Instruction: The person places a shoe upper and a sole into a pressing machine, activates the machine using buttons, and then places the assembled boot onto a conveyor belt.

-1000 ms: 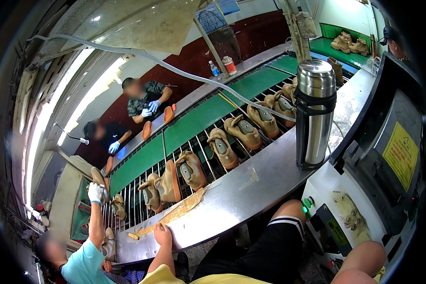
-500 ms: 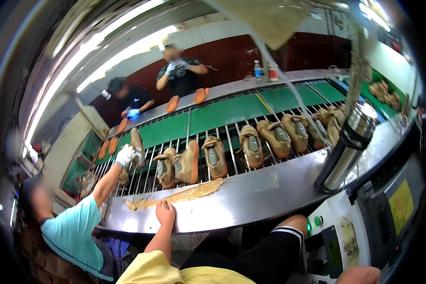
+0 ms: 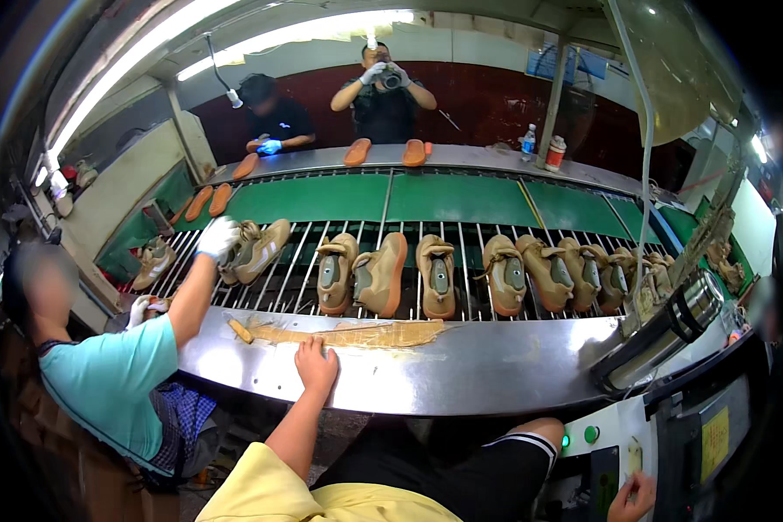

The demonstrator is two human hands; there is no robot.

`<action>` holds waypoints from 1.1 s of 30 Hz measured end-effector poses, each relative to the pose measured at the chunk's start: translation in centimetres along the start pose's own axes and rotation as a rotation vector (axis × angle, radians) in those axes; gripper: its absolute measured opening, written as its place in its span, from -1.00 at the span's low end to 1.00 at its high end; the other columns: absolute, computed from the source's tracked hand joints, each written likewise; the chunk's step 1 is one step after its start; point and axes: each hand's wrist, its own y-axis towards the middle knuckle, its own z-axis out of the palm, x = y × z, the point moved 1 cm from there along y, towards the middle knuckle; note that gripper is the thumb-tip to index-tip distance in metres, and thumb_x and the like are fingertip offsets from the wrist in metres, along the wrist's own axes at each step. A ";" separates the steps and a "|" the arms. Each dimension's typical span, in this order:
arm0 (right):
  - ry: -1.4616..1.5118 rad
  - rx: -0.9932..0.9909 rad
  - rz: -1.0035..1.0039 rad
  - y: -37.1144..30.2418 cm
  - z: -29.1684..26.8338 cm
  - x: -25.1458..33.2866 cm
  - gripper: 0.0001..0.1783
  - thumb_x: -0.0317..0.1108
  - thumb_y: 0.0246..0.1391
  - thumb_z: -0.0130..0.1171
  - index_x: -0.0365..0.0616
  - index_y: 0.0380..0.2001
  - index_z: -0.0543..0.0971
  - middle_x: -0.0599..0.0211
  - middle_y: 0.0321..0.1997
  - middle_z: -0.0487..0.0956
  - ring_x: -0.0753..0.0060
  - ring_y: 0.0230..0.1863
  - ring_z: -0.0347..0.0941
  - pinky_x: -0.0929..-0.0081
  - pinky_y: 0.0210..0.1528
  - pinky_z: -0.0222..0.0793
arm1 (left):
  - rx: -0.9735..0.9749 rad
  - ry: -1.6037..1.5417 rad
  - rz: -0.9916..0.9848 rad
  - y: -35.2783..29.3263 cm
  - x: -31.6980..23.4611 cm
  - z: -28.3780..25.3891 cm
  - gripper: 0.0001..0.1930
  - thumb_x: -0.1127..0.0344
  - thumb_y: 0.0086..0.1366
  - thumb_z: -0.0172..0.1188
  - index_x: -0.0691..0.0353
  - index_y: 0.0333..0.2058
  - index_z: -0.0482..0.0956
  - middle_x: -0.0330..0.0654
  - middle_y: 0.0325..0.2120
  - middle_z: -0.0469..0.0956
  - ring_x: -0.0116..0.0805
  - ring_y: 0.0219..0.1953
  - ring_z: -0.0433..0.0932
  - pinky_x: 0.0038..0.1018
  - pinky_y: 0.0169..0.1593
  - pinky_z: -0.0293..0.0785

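Observation:
My left hand (image 3: 316, 364) rests on the steel ledge (image 3: 383, 384), its fingers laid at the edge of a brown tape strip (image 3: 370, 335) and holding nothing. Low at the right, my right hand (image 3: 632, 498) hangs beside a machine's control panel (image 3: 613, 435), fingers loosely bent and apart, with nothing seen in them. Beyond the ledge, tan sneakers (image 3: 437, 277) with orange-brown soles stand in a row on metal rods. At my left, a co-worker's white-gloved hand (image 3: 220, 237) is at a tan sneaker with pale stripes (image 3: 263, 252).
A steel thermos (image 3: 661, 335) leans at the ledge's right end. Behind the rods runs a green belt (image 3: 461, 198); loose orange soles (image 3: 357, 151) lie along the far ledge. Two people are on the far side, one holding up a camera (image 3: 390, 78). A clear hose (image 3: 644, 130) hangs at right.
My view has swung, so the scene sits differently in the picture. The co-worker's gloved hand has lowered the sneaker toward the rods. My left hand stays on the ledge; my right hand shows more fully.

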 end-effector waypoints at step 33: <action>-0.215 -0.231 0.726 -6.8 -0.3 -11.0 -0.48 -0.43 -0.10 0.18 -0.12 0.03 0.44 0.18 -0.17 0.53 0.25 -0.19 0.49 0.39 -0.11 0.40 | 0.057 0.084 0.062 1.0 1.3 0.5 -0.63 0.30 0.17 0.10 0.37 -0.07 0.51 0.09 0.02 0.44 0.03 0.07 0.39 -0.21 0.14 0.28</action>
